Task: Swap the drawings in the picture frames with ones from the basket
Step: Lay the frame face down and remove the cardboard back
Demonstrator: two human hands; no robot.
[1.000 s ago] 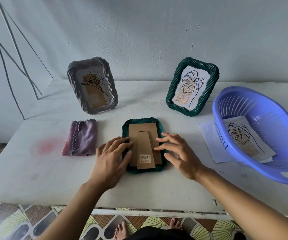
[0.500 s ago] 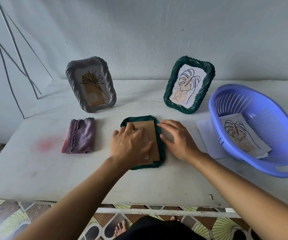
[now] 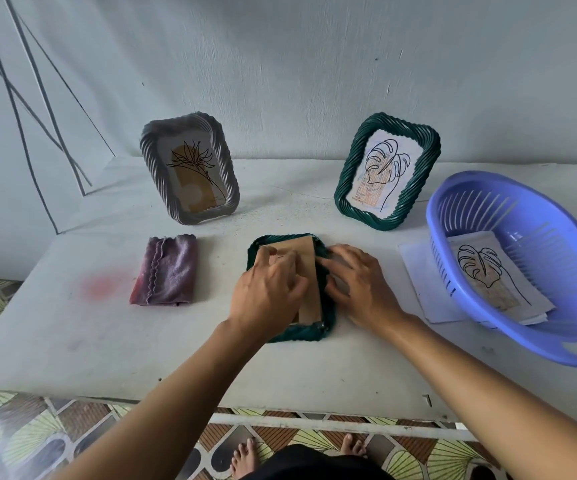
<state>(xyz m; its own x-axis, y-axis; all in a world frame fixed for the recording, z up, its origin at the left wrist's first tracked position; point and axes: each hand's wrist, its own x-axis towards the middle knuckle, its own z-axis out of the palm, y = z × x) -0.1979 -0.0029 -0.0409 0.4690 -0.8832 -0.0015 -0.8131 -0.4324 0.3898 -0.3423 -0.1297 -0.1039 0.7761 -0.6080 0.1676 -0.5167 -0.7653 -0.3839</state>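
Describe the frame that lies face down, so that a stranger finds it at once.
On the white table, look at the middle near the front edge, between the purple cloth and the blue basket. The dark green frame lies flat there under both hands. Unlike the two standing frames behind, it shows a brown cardboard back.

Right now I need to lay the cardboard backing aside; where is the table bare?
Bare: the near-left table before the purple cloth, and the strip between the grey frame and upright green frame. Crowded: right, by the basket and loose paper.
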